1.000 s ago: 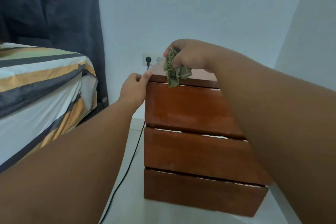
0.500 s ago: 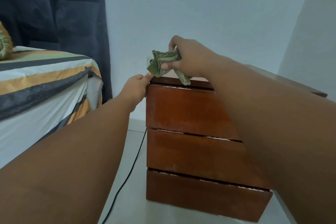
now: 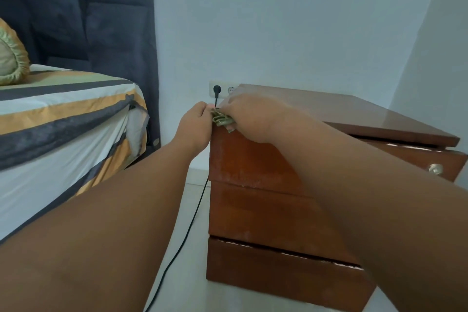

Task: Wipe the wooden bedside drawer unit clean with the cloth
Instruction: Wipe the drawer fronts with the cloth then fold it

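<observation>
The reddish-brown wooden drawer unit (image 3: 255, 210) stands on the floor against the wall, its side towards me and a drawer front with a round knob (image 3: 435, 169) at the right. My right hand (image 3: 249, 119) presses a crumpled green cloth (image 3: 222, 120) onto the unit's upper left corner edge. My left hand (image 3: 195, 126) is closed against that same corner, its fingertips touching the cloth. Most of the cloth is hidden under my right hand.
A bed (image 3: 63, 119) with a striped sheet and a green pillow (image 3: 11, 58) fills the left. Behind it hangs a dark curtain (image 3: 101, 20). A black cable (image 3: 187, 233) runs from the wall socket (image 3: 217, 89) down the floor gap between bed and unit.
My right hand has brought the cloth down from above the top onto the upper left corner edge. My left hand has closed in beside it. The view has shifted and shows the top and knob.
</observation>
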